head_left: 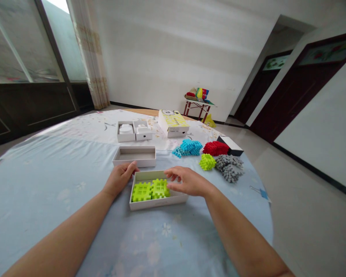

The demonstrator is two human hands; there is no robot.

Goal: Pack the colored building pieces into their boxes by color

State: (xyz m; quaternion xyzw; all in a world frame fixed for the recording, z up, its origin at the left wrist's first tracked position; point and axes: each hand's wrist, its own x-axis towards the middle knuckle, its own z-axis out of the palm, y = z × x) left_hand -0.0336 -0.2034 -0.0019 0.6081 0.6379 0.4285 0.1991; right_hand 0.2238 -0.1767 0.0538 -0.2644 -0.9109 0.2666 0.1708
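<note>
In front of me is a white open box (159,206) with bright green interlocking plastic blocks (150,190) lying on its left side. My right hand (187,181) is over the box's right part, thumb and fingers apart. Its thumb is close to the right-hand green block; I cannot tell whether they touch. My left hand (121,177) rests beside the box's back left corner with its fingers loosely bent and partly hidden. It seems to hold nothing. Just behind that hand stands a second shallow white box (134,163) with nothing visible inside.
Blue blocks (188,147), red blocks (215,148), grey blocks (230,167) and a green block cluster (207,162) lie to the right. A black-and-white box (233,146), a yellow-and-white box (174,125) and small white boxes (126,135) stand farther back. A blue clip (263,194) sits at the table's right edge.
</note>
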